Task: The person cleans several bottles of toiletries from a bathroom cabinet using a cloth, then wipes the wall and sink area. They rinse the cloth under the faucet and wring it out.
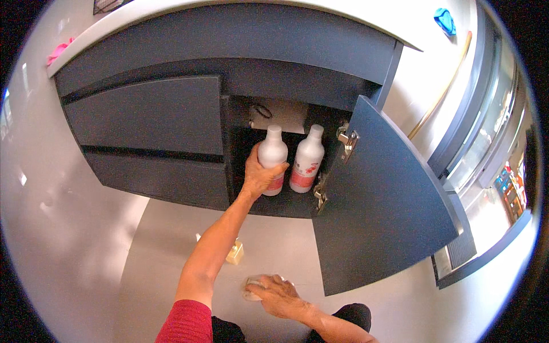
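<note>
Inside the open cabinet two white bottles with pink labels stand upright side by side. My left hand (262, 174) is wrapped round the left bottle (274, 151), its thumb across the front. Just to the right, untouched, is the second bottle (309, 157). My right hand (277, 294) is low over the floor, its fingers curled round a small pale, rounded object (250, 288). That object is blurred and mostly covered, so its kind does not show. A small pale-yellow, box-shaped item (235, 252) is on the floor, partly hidden by my left forearm.
The dark cabinet door (389, 211) swings out to the right on metal hinges (347, 139). Closed drawers (148, 117) lie left of the opening. A pale panel with a dark loop (262, 111) is behind the bottles. A wooden pole (440, 91) leans at the far right.
</note>
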Demonstrator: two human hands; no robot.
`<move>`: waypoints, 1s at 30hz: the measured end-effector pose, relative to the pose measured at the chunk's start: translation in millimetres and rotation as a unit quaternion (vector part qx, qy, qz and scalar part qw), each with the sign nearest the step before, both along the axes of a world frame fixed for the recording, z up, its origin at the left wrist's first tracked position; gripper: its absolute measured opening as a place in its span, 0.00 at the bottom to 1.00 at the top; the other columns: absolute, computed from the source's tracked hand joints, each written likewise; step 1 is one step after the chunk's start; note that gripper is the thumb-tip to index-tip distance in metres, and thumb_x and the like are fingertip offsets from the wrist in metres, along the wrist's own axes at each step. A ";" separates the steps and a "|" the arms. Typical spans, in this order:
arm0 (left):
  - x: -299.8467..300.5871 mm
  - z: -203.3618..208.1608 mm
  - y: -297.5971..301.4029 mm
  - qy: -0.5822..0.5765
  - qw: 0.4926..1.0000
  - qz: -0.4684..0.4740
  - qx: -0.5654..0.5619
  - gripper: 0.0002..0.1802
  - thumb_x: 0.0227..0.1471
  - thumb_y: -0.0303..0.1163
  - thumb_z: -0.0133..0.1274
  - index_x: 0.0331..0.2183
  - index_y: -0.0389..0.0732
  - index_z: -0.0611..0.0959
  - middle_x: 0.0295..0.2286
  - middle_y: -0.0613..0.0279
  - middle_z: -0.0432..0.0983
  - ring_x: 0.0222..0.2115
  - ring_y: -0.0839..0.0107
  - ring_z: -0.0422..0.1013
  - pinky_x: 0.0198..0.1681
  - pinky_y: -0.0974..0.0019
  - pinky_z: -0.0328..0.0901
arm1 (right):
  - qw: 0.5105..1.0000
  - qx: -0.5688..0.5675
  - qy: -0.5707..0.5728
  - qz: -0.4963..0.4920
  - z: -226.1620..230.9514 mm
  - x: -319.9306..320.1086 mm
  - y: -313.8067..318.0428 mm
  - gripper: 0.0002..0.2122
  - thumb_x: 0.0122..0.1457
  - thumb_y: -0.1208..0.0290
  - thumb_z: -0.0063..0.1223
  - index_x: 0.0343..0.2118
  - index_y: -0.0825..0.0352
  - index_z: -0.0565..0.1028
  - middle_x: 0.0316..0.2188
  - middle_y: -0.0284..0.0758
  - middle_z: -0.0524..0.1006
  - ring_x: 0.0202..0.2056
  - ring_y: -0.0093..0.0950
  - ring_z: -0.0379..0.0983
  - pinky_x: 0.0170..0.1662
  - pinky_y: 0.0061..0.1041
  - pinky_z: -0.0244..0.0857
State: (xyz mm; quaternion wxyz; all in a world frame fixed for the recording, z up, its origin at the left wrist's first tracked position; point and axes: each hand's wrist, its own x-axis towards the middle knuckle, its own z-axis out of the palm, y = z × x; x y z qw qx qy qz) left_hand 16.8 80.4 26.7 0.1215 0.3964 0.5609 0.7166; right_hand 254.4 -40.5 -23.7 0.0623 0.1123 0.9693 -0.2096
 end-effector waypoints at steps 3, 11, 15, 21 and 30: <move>-11.9 -11.2 20.1 0.007 1.000 0.001 -0.007 0.37 0.28 0.36 0.66 0.43 0.37 0.69 0.36 0.55 0.71 0.37 0.66 0.68 0.43 0.63 0.63 | 1.000 -0.008 0.014 0.012 -6.5 1.9 4.8 0.20 0.47 0.76 0.44 0.46 0.53 0.69 0.43 0.37 0.65 0.43 0.42 0.63 0.41 0.44 0.64; -23.2 -16.1 53.6 0.015 1.000 -0.017 -0.002 0.42 0.27 0.37 0.66 0.46 0.36 0.67 0.40 0.54 0.70 0.40 0.65 0.68 0.45 0.62 0.62 | 0.995 0.058 0.078 0.025 -10.9 3.0 9.5 0.22 0.43 0.76 0.49 0.46 0.52 0.69 0.40 0.36 0.65 0.42 0.42 0.63 0.38 0.43 0.66; -23.0 -18.4 50.4 0.022 0.999 -0.034 0.000 0.50 0.29 0.37 0.65 0.53 0.34 0.58 0.44 0.48 0.66 0.44 0.61 0.65 0.49 0.62 0.59 | 0.997 0.060 0.027 0.030 -14.4 -2.3 4.0 0.22 0.43 0.76 0.49 0.45 0.52 0.69 0.40 0.36 0.65 0.42 0.41 0.63 0.38 0.43 0.65; 20.4 -37.0 -12.0 0.257 0.961 0.091 0.054 0.42 0.42 0.33 0.58 0.54 0.32 0.54 0.48 0.43 0.59 0.50 0.51 0.56 0.54 0.59 0.50 | 0.996 0.064 0.040 0.053 -19.2 4.5 9.1 0.19 0.44 0.76 0.49 0.43 0.54 0.70 0.39 0.36 0.65 0.40 0.41 0.62 0.35 0.45 0.64; 51.8 -80.0 -41.1 0.343 0.939 -0.023 0.017 0.13 0.43 0.18 0.48 0.36 0.36 0.74 0.30 0.53 0.69 0.32 0.57 0.67 0.35 0.61 0.64 | 0.986 0.091 -0.017 0.136 -33.4 7.4 -1.8 0.18 0.45 0.74 0.51 0.43 0.54 0.69 0.39 0.35 0.65 0.41 0.39 0.61 0.34 0.44 0.64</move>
